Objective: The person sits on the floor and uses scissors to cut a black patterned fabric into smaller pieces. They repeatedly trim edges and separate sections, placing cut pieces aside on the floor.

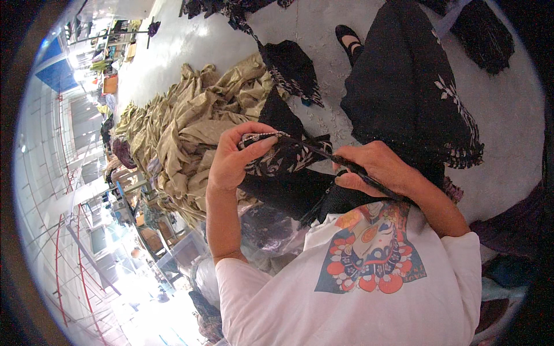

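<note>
My left hand [238, 151] pinches the edge of a black cloth with a white leaf print [298, 158] between thumb and fingers. A narrow black edge of cloth [315, 149] runs taut from there to my right hand [374, 166], whose thumb and fingers grip it. From the right hand the dark strip goes on toward my white printed T-shirt [376, 259]. Below the hands, more black cloth [285, 188] hangs across my front. A wide black cloth with a white floral border [402, 86] spreads to the right, beyond my right hand.
A large heap of crumpled olive-tan fabric [194, 116] lies left of my hands. Black patterned pieces [290, 65] trail over the grey floor [173, 47], where scraps are scattered. A black strapped shoe [348, 41] shows ahead. Dark purple cloth [515, 220] lies at right.
</note>
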`<action>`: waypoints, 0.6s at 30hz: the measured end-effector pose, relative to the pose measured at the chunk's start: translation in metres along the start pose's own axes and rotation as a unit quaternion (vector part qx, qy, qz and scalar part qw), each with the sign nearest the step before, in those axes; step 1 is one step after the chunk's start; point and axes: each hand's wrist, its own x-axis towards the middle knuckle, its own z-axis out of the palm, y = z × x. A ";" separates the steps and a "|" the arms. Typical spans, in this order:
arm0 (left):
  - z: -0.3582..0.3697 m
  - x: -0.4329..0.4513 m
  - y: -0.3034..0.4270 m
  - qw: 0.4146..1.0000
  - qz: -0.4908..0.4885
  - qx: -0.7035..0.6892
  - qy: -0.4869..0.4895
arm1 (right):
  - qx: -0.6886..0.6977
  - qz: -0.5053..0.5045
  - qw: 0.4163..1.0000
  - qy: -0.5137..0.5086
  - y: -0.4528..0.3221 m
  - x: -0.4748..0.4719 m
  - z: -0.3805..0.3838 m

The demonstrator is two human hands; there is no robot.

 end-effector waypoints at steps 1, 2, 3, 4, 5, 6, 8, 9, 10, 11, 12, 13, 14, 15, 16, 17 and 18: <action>0.001 0.000 0.002 1.000 0.010 -0.005 -0.007 | -0.007 -0.003 1.000 0.003 0.000 0.000 0.001; 0.002 -0.001 0.004 1.000 0.019 -0.009 -0.014 | -0.014 -0.006 1.000 0.006 0.000 0.000 0.001; 0.004 -0.001 0.005 1.000 0.023 0.016 -0.011 | -0.018 -0.009 1.000 0.011 0.000 0.000 0.001; 0.006 -0.002 0.006 0.999 0.027 0.042 -0.009 | -0.022 -0.013 1.000 0.017 -0.001 0.000 0.001; 0.008 -0.003 0.007 0.997 0.032 0.067 -0.006 | -0.026 -0.017 0.999 0.022 -0.002 0.001 0.002; 0.009 -0.003 0.005 0.998 0.030 0.059 -0.006 | -0.033 -0.022 0.999 0.031 -0.005 0.002 0.001; 0.013 -0.003 0.001 0.999 0.026 0.042 -0.006 | -0.047 -0.032 0.997 0.047 -0.013 0.004 0.000; 0.014 -0.002 0.000 0.998 0.030 0.045 -0.012 | -0.053 -0.034 0.997 0.051 -0.014 0.006 0.000; 0.015 -0.002 0.000 0.998 0.035 0.048 -0.017 | -0.058 -0.037 0.996 0.056 -0.016 0.007 0.001; 0.016 -0.001 -0.001 0.998 0.039 0.050 -0.023 | -0.064 -0.039 0.995 0.060 -0.017 0.008 0.002; 0.018 -0.001 -0.002 0.998 0.045 0.043 -0.029 | -0.077 -0.050 0.993 0.073 -0.016 0.008 0.004; 0.020 0.000 -0.002 0.997 0.050 0.036 -0.036 | -0.089 -0.061 0.990 0.087 -0.014 0.009 0.006; 0.020 0.001 -0.003 0.997 0.056 0.029 -0.042 | -0.102 -0.072 0.987 0.100 -0.012 0.010 0.008; 0.020 0.001 -0.004 0.996 0.058 0.044 -0.045 | -0.120 -0.078 0.984 0.110 -0.011 0.010 0.011; 0.020 0.001 -0.005 0.995 0.059 0.059 -0.048 | -0.137 -0.084 0.980 0.121 -0.010 0.012 0.013; 0.020 0.001 -0.006 0.994 0.061 0.075 -0.051 | -0.155 -0.090 0.975 0.131 -0.010 0.013 0.014; 0.020 0.001 -0.008 0.994 0.062 0.067 -0.054 | -0.170 -0.095 0.971 0.140 -0.011 0.014 0.014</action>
